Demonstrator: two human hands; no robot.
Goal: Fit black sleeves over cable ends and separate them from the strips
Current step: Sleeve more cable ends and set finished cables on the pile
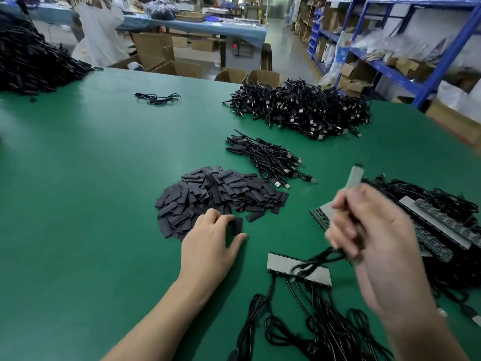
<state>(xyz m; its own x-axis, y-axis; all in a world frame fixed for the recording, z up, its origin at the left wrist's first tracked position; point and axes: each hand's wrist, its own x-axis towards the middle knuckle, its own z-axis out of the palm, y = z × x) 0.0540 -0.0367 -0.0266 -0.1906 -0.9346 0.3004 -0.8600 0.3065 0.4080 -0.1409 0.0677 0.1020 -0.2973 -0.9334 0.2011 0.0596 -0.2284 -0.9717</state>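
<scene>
Just below the hands, a grey strip [283, 264] with black cables on it lies on the green table [104, 178]. The left hand [210, 241] pinches one black sleeve [235, 226] at the edge of the sleeve pile [221, 196]. Apart from it, the blurry right hand [372, 230] curls round a thin cable [321, 256]. More strips [442, 217] lie behind that hand. Farther off sit a cable bundle [270, 157] and a big cable heap [304, 105].
</scene>
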